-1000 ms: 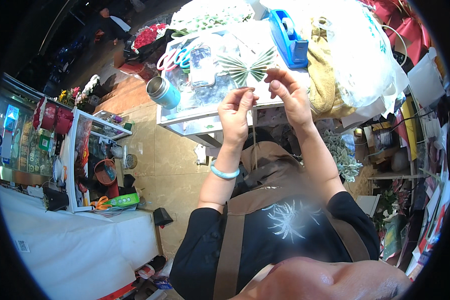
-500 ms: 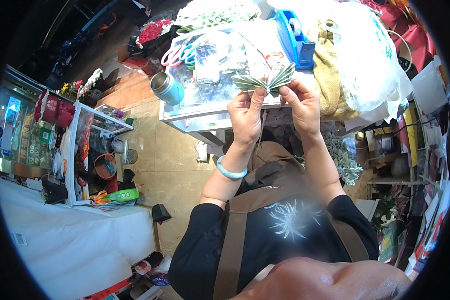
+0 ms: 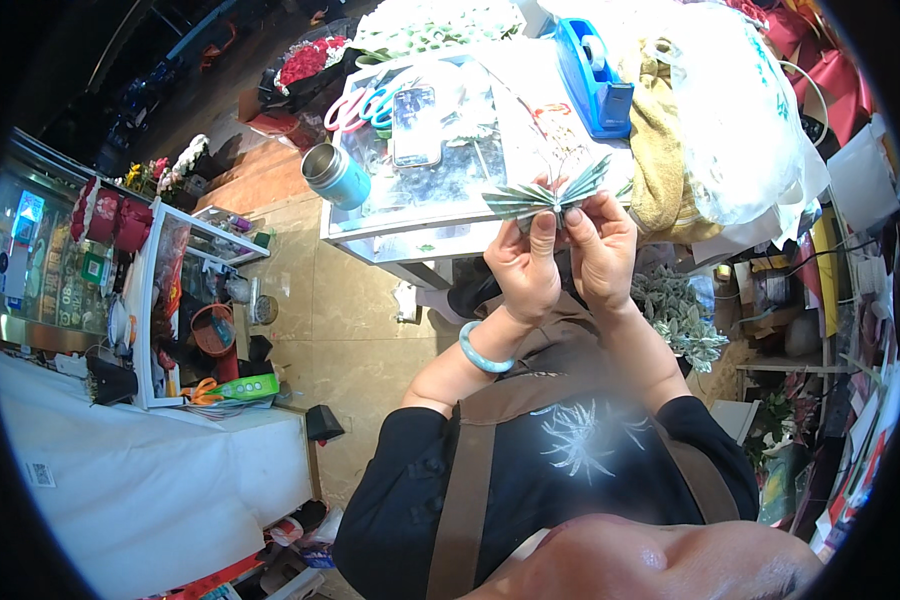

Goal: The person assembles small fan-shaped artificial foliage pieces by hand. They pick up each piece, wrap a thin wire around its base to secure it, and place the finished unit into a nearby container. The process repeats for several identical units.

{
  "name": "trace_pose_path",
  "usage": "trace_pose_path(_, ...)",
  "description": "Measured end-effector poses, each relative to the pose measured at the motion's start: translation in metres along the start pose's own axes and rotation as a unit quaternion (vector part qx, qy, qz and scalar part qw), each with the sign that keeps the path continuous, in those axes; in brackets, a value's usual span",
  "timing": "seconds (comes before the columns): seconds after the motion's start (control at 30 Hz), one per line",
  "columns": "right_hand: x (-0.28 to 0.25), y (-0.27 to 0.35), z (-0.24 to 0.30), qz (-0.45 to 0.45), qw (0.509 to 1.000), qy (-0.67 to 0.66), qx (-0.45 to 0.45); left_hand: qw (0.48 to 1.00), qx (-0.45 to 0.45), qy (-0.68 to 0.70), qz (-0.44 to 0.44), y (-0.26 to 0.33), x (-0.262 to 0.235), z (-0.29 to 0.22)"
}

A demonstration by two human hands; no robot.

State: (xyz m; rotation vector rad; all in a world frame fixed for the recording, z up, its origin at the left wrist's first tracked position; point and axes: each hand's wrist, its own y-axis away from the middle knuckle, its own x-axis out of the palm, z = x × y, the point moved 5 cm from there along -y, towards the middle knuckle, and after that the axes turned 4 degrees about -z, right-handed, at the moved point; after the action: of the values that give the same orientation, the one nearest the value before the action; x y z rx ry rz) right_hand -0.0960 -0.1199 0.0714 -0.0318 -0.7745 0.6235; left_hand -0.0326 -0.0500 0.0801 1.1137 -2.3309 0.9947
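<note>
Between my two hands is a pleated green paper piece (image 3: pixel 518 203), folded into two fans that spread like wings from a pinched middle. My left hand (image 3: pixel 526 265) is closed on it near the centre, thumb upright in front. On the other side my right hand (image 3: pixel 604 250) pinches it, thumb and fingers close to the same middle. The piece is held up over the near edge of a white-framed glass-topped table (image 3: pixel 370 235). A phone (image 3: pixel 416 127) lies beyond it to the left, and a blue tape dispenser (image 3: pixel 595 90) stands behind it.
An open blue metal tumbler (image 3: pixel 337 178) stands at the table's left corner, near pink- and blue-handled scissors (image 3: pixel 370 105). On the right are a mustard cloth (image 3: pixel 658 150) and a white plastic bag (image 3: pixel 735 130). Grey-green leaves (image 3: pixel 685 320) show below the table at right.
Both hands have come lower and nearer to me with the paper piece, slightly to the right. They are closer together now. The view has shifted a little.
</note>
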Motion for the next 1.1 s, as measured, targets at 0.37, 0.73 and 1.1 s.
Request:
trace_pose_path(0.37, -0.005, 0.013, 0.001, -0.004, 1.0, -0.01, -0.028, 0.987, 0.094, -0.109, 0.074, 0.013, 0.0, -0.006)
trace_pose_path(0.73, -0.011, 0.022, 0.011, 0.003, 0.995, 0.067, -0.069, 0.991, 0.011, -0.101, 0.086, 0.015, -0.005, -0.005)
trace_pose_path(1.1, 0.004, -0.009, 0.026, 0.214, 0.973, -0.061, 0.068, 0.96, -0.193, 0.045, 0.2, 0.007, 0.001, -0.01)
